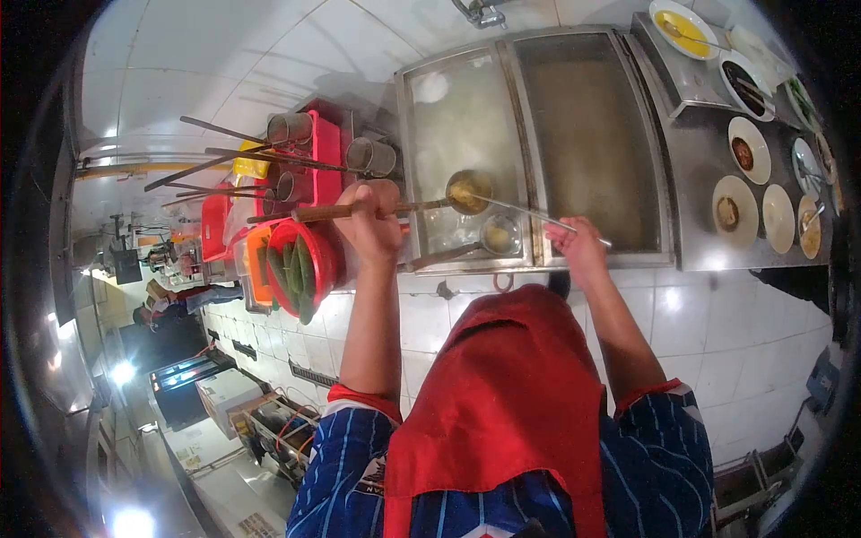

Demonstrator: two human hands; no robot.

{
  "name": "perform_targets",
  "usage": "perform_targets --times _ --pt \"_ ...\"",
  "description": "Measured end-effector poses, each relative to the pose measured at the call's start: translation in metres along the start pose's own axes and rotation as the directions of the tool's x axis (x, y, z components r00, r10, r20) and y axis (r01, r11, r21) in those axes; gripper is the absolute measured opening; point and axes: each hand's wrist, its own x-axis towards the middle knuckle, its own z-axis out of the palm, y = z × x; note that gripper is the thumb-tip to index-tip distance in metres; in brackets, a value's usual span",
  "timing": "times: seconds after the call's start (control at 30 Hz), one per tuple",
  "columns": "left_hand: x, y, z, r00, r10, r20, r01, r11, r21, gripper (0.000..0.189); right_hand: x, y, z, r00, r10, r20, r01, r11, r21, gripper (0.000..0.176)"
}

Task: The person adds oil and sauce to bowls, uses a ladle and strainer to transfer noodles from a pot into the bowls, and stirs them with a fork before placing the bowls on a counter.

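My left hand is wrapped round the wooden handle of a round strainer. The strainer's basket holds yellowish food over the left basin of cloudy liquid. My right hand grips a thin metal utensil, whose far end reaches into the food in the basket. A second strainer, with pale contents, rests in the same basin near its front edge, its handle pointing left.
Right of the basins, a steel counter holds several bowls, one with yellow liquid. At left are a red basket of green vegetables, more strainers with long handles and a pink container. A person is far left.
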Motion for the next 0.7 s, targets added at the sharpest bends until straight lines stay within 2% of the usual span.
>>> perform_targets --times 0.1,0.13,0.17,0.2,0.27,0.3,0.37,0.4,0.47,0.5,0.53,0.6,0.63,0.7 --pt "-0.004 -0.006 -0.005 0.998 -0.06 -0.025 0.059 0.998 -0.026 0.044 -0.001 -0.001 0.01 0.998 -0.062 0.0 0.062 0.992 -0.106 0.015" --pt "-0.005 -0.014 -0.007 0.998 -0.06 -0.028 0.059 0.998 -0.028 0.044 -0.002 0.002 0.018 0.969 -0.207 0.137 0.243 0.904 -0.352 0.013" --pt "-0.006 -0.026 -0.009 0.992 -0.104 -0.073 0.102 0.994 -0.034 0.041 -0.005 0.007 0.028 0.905 -0.299 0.301 0.421 0.725 -0.545 0.011" --pt "-0.007 -0.035 -0.009 0.982 -0.148 -0.119 0.143 0.989 -0.043 0.038 -0.017 0.002 0.053 0.891 -0.319 0.324 0.455 0.619 -0.64 0.004" --pt "-0.007 -0.048 -0.008 0.977 -0.17 -0.126 0.172 0.985 0.0 0.033 -0.001 0.007 0.063 0.711 -0.348 0.611 0.683 0.136 -0.717 0.009" --pt "-0.009 -0.054 -0.006 0.971 -0.189 -0.148 0.191 0.982 0.0 0.033 0.005 0.003 0.068 0.701 -0.347 0.623 0.693 0.123 -0.711 0.009" --pt "-0.013 -0.064 -0.003 0.95 -0.209 -0.233 0.213 0.977 -0.01 0.033 0.011 -0.002 0.078 0.738 -0.292 0.608 0.673 0.257 -0.694 0.011" --pt "-0.016 -0.066 -0.005 0.948 -0.202 -0.246 0.204 0.979 -0.014 0.033 0.015 0.0 0.077 0.733 -0.283 0.618 0.679 0.248 -0.691 0.011" --pt "-0.02 -0.066 -0.007 0.96 -0.196 -0.202 0.202 0.979 0.01 0.033 0.022 -0.001 0.076 0.757 -0.273 0.594 0.629 0.058 -0.775 0.012" --pt "-0.022 -0.066 -0.007 0.959 -0.193 -0.205 0.198 0.98 0.006 0.032 0.015 -0.007 0.079 0.705 -0.186 0.684 0.707 0.117 -0.697 0.011" --pt "-0.023 -0.066 -0.008 0.956 -0.188 -0.224 0.193 0.981 0.002 0.032 0.019 -0.003 0.08 0.701 -0.171 0.693 0.712 0.108 -0.694 0.011" --pt "-0.022 -0.061 -0.005 0.96 -0.2 -0.196 0.199 0.98 -0.022 0.032 0.024 0.006 0.081 0.778 -0.341 0.528 0.628 0.459 -0.628 0.011" --pt "-0.021 -0.062 -0.008 0.965 -0.21 -0.16 0.216 0.976 0.021 0.031 0.03 0.0 0.079 0.802 -0.319 0.505 0.588 0.275 -0.76 0.01" --pt "-0.019 -0.07 -0.011 0.949 -0.222 -0.224 0.226 0.974 -0.009 0.03 0.028 -0.008 0.09 0.799 -0.236 0.552 0.594 0.177 -0.785 0.01"
